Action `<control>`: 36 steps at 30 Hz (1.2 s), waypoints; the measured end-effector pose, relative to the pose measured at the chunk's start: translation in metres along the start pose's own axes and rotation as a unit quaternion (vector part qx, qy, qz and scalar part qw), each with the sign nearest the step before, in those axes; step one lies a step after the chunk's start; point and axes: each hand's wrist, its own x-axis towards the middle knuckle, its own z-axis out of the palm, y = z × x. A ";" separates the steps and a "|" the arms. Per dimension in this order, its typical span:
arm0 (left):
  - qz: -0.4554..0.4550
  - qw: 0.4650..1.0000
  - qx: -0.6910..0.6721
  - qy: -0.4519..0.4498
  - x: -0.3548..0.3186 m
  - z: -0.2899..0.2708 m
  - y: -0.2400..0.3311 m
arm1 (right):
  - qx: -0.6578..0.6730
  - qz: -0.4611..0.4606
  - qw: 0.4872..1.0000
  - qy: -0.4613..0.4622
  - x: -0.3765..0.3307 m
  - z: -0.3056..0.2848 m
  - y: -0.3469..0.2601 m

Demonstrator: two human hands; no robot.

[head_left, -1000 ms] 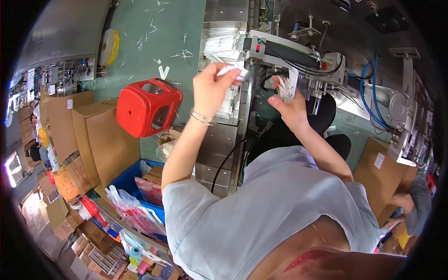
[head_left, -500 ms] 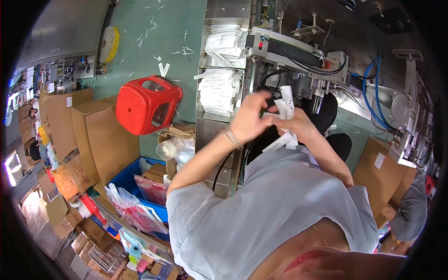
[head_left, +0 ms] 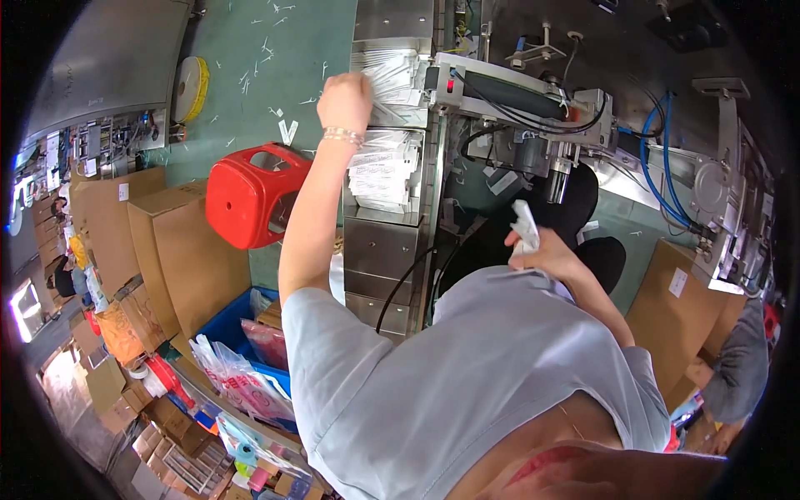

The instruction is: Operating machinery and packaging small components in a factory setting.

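My left hand (head_left: pixel 346 104), with bracelets at its wrist, is curled shut at the left edge of the far metal bin, which holds a pile of slim white packets (head_left: pixel 392 79). What its fingers hold, if anything, is hidden. A second stack of white packets (head_left: pixel 379 171) fills the nearer bin just below. Close to my body, my right hand (head_left: pixel 546 252) is closed around a small bunch of slim white packets (head_left: pixel 524 225) that stick up past the fingers.
Right of the bins runs a metal machine with a belt (head_left: pixel 508 87) and blue hoses (head_left: pixel 652 158). A red stool (head_left: pixel 237 200) stands at the left by cardboard boxes (head_left: pixel 187 242) and a blue crate (head_left: pixel 225 321). Scraps litter the green floor (head_left: pixel 312 33). Another person's arm (head_left: pixel 737 375) shows far right.
My left hand has left my right hand and reached up and left to the far bin. My right hand has drawn back a little toward my body, keeping white packets.
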 end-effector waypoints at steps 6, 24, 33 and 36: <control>0.088 0.951 -0.282 0.095 -0.083 -0.075 0.061 | -0.067 -0.022 0.998 0.006 -0.010 -0.001 0.012; 0.157 0.837 -0.462 -0.249 -0.109 -0.047 0.124 | 0.235 -0.014 0.963 0.132 -0.026 0.010 0.016; 0.215 0.949 -0.007 -0.232 0.012 0.010 0.022 | -0.196 -0.068 0.966 0.154 -0.042 0.006 0.037; 0.223 0.944 -0.044 -0.238 0.017 0.021 0.024 | -0.245 -0.152 0.948 0.134 -0.045 0.008 0.044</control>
